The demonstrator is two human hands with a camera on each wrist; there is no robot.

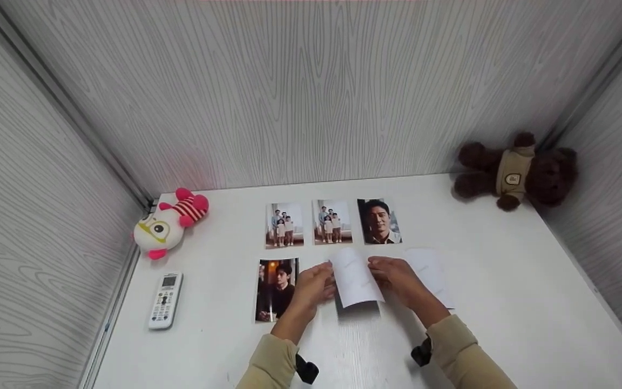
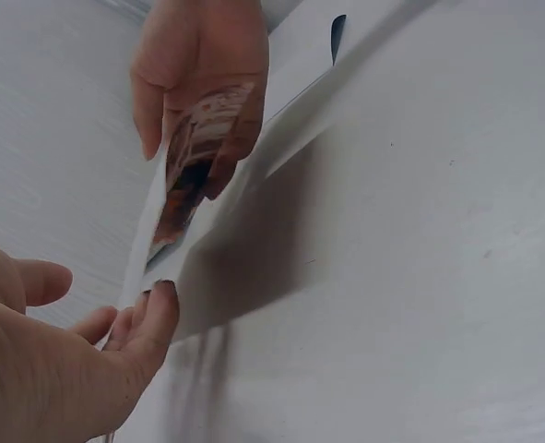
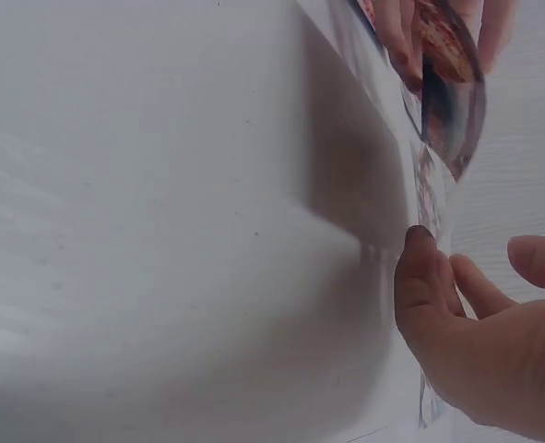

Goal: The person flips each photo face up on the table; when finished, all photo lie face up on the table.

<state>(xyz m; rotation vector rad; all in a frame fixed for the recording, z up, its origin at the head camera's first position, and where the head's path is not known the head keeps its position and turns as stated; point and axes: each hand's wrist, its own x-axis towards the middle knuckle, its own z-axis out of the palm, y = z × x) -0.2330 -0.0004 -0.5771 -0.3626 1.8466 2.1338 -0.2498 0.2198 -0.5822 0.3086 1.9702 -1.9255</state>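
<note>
Between my two hands a photo print (image 1: 355, 278) is lifted off the table, white back upward and slightly bowed. Its printed underside shows brown and dark tones in the left wrist view (image 2: 194, 175). My left hand (image 1: 311, 289) holds the print along its left edge, with the fingertips (image 2: 161, 300) at its border. At the opposite edge my right hand (image 1: 400, 278) holds it, the fingers (image 3: 420, 277) bent against the border. Another print (image 1: 427, 273) lies back side up, partly hidden by the right hand. Left of my left hand lies a photo of a seated person (image 1: 276, 292).
Two family photos (image 1: 284, 224) (image 1: 332, 221) and a portrait photo (image 1: 379, 221) lie in a row behind the hands. A white remote control (image 1: 166, 301) and a pink-and-white plush toy (image 1: 168, 227) are on the left. A brown teddy bear (image 1: 516, 173) lies at the back right corner, against the walls.
</note>
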